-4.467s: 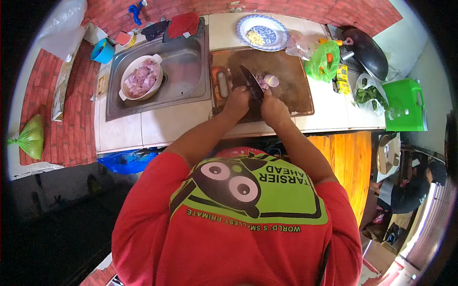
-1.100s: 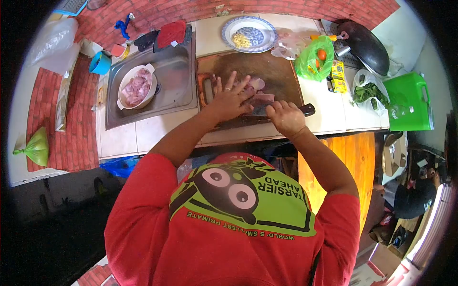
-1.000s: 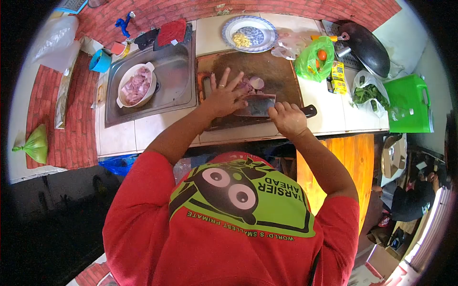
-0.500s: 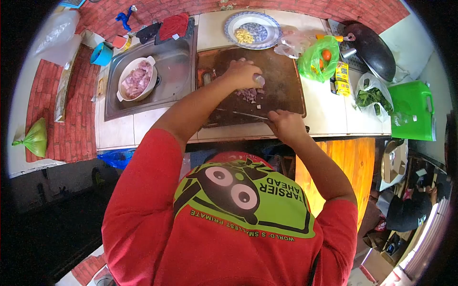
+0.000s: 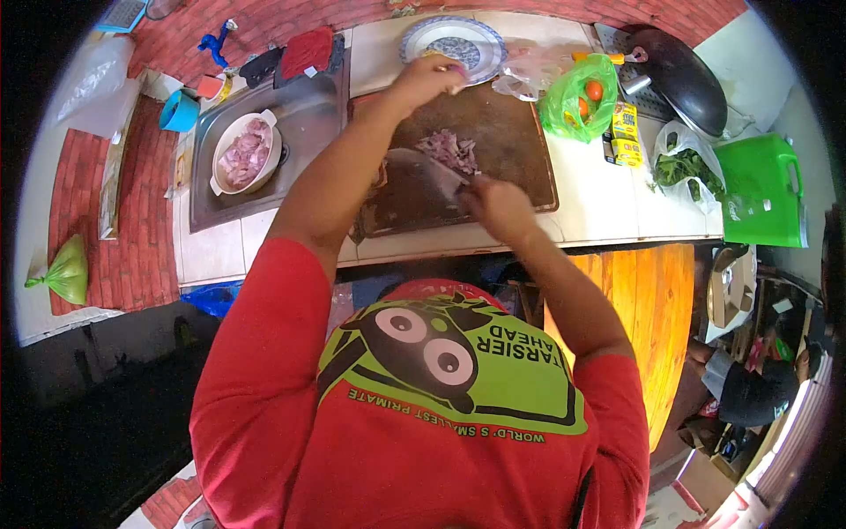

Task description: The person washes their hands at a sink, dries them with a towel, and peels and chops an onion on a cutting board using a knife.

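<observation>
My left hand [image 5: 430,78] is closed over the near edge of a blue-patterned plate [image 5: 492,55]; a purplish bit at its fingertips looks like red onion. The hand covers part of the plate. My right hand [image 5: 500,210] grips a knife [image 5: 432,173], its blade blurred and lying across the lower part of the wooden chopping board [image 5: 520,150]. Just beyond the blade sits a heap of chopped red onion [image 5: 449,148] on the board.
Left, a sink [image 5: 308,167] holds a white dish [image 5: 266,167] of raw meat [image 5: 245,157]. On the right are a green bag [image 5: 568,110] with tomatoes, yellow packets [image 5: 625,137], leafy greens [image 5: 683,166], a wok [image 5: 683,84] and a green container [image 5: 760,194].
My left hand has lifted from the onion heap and moved away from me to the plate. My right hand has shifted slightly left, bringing the knife blade up against the heap.
</observation>
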`<state>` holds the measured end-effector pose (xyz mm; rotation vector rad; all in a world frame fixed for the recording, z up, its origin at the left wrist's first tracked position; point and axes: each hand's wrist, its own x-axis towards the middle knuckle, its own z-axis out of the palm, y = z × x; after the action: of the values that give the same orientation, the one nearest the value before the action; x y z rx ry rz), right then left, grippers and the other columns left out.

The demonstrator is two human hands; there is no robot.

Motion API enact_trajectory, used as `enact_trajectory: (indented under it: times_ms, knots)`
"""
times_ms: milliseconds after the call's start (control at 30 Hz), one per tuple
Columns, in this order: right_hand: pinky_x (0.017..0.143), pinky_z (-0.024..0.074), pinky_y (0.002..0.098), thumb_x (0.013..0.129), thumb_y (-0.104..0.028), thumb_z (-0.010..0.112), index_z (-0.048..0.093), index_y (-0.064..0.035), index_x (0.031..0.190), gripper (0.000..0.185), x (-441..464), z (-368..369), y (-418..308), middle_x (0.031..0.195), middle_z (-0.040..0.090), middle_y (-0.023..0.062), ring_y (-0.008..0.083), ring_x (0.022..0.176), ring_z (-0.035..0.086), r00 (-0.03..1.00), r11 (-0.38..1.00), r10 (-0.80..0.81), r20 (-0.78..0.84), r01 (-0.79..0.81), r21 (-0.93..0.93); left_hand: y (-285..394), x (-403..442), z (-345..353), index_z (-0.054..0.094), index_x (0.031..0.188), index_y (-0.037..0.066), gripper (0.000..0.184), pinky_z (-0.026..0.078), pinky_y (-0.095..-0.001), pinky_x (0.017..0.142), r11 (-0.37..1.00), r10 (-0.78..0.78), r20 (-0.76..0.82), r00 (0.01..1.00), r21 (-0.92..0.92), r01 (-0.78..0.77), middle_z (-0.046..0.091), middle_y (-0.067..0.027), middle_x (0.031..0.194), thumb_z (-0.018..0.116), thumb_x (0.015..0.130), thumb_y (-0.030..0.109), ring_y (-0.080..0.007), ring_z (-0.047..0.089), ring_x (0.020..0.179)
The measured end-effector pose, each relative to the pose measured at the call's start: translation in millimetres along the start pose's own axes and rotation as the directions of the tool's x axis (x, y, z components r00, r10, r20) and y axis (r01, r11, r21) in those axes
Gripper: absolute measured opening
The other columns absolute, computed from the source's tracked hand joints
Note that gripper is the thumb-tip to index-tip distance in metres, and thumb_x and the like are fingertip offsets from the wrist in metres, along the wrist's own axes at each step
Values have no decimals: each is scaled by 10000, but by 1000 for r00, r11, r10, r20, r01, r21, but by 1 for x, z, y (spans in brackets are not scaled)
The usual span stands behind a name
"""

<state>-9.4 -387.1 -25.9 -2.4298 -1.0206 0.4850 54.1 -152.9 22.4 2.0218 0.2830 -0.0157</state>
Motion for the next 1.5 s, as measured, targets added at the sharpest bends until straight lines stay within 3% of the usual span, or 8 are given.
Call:
enact_trajectory:
  times_ms: [67,400,500,600,767,867,1033,1500]
  knots:
    - [721,480,515,863,-280,582,577,-37,906,246,14,31,-14,828,641,226,426,819,614,1000,999,10,-2,-10,33,0,-10,-20,635,1102,77,428,464,-287,766,907,-70,-78,994,-420,31,648,-43,961,715,738,288,-159,623,867]
    - [722,463,564,879,-224,519,534,28,945,261,14,12,-3,801,603,332,497,807,594,946,958,252,-206,-214,190,-110,-103,-32,528,1208,30,490,473,-294,815,907,-42,-197,980,-420,-46,636,-109,1043,733,773,127,-164,617,930]
    - [734,460,566,874,-220,526,533,34,950,265,7,16,-19,814,605,331,490,817,598,965,963,200,-172,-161,217,-123,-115,-9,596,1108,-4,465,483,-282,780,830,-243,-160,957,-545,119,637,-73,971,786,698,104,-150,603,843]
    - [758,462,557,869,-213,528,529,39,983,276,11,23,-26,836,606,331,486,835,599,970,974,172,-173,-141,175,-140,-110,25,611,1080,15,454,489,-279,741,955,71,-434,898,-232,-187,631,-68,939,789,685,152,-155,601,805]
    - [774,470,547,866,-208,528,522,26,1020,280,6,-6,-29,848,611,324,482,846,600,980,987,160,-117,-162,-7,-117,-129,36,615,1098,54,437,487,-301,779,984,146,-502,853,-15,-178,569,-101,987,760,712,200,-184,589,853]
    - [760,474,548,867,-206,526,521,22,1007,267,12,23,-17,840,618,314,479,839,604,967,980,199,-159,-191,62,-103,-137,40,607,1096,57,403,477,-323,818,991,128,-424,897,11,-136,556,-123,1023,733,731,175,-217,576,931]
    - [730,476,553,860,-202,531,498,19,1006,267,-3,12,-31,816,621,311,482,813,606,960,970,243,-136,-242,23,-113,-136,51,586,1088,55,378,454,-365,885,891,449,-276,850,214,-401,552,-137,1029,693,727,94,-315,548,984]
    - [758,483,564,889,-100,366,398,13,1126,264,-33,-4,-57,842,620,332,479,824,624,970,963,244,10,-241,-125,-101,-136,40,684,879,68,139,447,-422,818,842,479,-200,855,379,-384,644,-114,947,654,743,67,-332,578,924]
